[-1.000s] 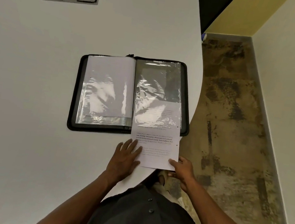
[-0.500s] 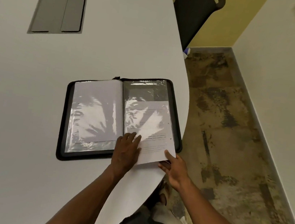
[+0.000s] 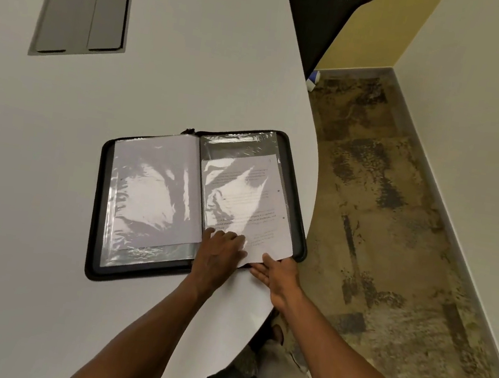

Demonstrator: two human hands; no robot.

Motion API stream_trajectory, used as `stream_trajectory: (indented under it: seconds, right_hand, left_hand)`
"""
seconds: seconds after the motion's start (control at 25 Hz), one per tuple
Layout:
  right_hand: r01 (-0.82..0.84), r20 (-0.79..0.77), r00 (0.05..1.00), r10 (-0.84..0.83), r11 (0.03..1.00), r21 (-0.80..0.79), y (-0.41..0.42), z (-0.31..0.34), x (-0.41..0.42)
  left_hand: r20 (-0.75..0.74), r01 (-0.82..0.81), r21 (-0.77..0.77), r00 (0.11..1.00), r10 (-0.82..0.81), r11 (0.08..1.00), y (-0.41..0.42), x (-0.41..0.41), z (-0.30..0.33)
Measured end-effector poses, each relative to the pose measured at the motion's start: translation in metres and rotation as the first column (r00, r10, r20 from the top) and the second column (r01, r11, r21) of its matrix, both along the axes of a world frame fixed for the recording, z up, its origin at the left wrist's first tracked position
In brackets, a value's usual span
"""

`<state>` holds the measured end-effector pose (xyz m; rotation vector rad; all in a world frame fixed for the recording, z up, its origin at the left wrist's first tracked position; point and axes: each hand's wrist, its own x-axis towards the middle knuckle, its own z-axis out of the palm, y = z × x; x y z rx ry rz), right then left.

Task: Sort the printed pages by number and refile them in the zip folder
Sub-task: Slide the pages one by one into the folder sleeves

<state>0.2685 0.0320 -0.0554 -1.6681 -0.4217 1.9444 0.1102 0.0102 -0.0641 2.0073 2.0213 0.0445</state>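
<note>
A pale grey tabletop (image 3: 165, 97) with a curved edge carries the open black zip folder (image 3: 99, 199) near that edge, the printed page (image 3: 258, 209) lying mostly inside its right-hand clear sleeve (image 3: 238, 145). The left hand (image 3: 219, 255) presses flat, fingers extended, on the page's lower left. The right hand (image 3: 278, 273) touches the page's bottom edge with straight fingers, gripping nothing.

I can't read the print on the page (image 3: 248, 208): too small, glare from the plastic sleeve (image 3: 240, 152). The chair (image 3: 327, 17) is cut off at the top edge.
</note>
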Motion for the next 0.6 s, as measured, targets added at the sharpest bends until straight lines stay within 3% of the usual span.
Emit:
stream_trajectory:
  seconds: [0.16, 0.24, 0.28, 0.36, 0.44, 0.48, 0.52, 0.6]
  right_hand:
    - [0.002, 0.027, 1.0, -0.002, 1.0, 0.0, 0.008, 0.003, -0.005]
    - [-0.139, 0.345, 0.935, 0.083, 0.98, 0.143, -0.006, 0.006, -0.001]
    - [-0.268, 0.565, 0.821, 0.08, 0.928, 0.258, -0.016, 0.007, 0.004]
    - [-0.596, 0.822, 0.57, -0.013, 0.682, 0.425, -0.038, 0.004, 0.012]
    - [-0.88, 0.928, 0.373, -0.021, 0.309, 0.361, -0.054, -0.013, 0.017]
    - [-0.943, 0.957, 0.289, -0.018, 0.167, 0.288, -0.057, -0.024, 0.018]
    - [-0.972, 0.975, 0.221, 0.003, 0.088, 0.22, -0.057, -0.032, 0.018]
    - [-0.995, 0.991, 0.098, 0.094, 0.038, 0.094, -0.05, -0.037, 0.017]
  left_hand:
    - [0.001, 0.025, 0.008, 1.0, -0.025, 1.0, 0.009, 0.005, -0.002]
    - [-0.01, 0.051, -0.007, 0.999, -0.051, 0.999, 0.01, 0.004, -0.005]
    - [-0.01, 0.057, -0.01, 0.998, -0.057, 0.998, 0.009, 0.003, -0.008]
    - [0.02, 0.038, 0.009, 0.999, -0.038, 0.999, 0.005, -0.001, -0.013]
    - [0.043, 0.017, 0.036, 0.999, -0.019, 0.999, 0.004, -0.004, -0.017]
    - [0.032, 0.02, 0.043, 0.999, -0.021, 0.999, 0.005, -0.005, -0.018]
    - [0.013, 0.023, 0.058, 1.0, -0.024, 0.998, 0.007, -0.006, -0.019]
    - [-0.001, 0.013, 0.089, 1.0, -0.013, 0.996, 0.012, -0.009, -0.02]
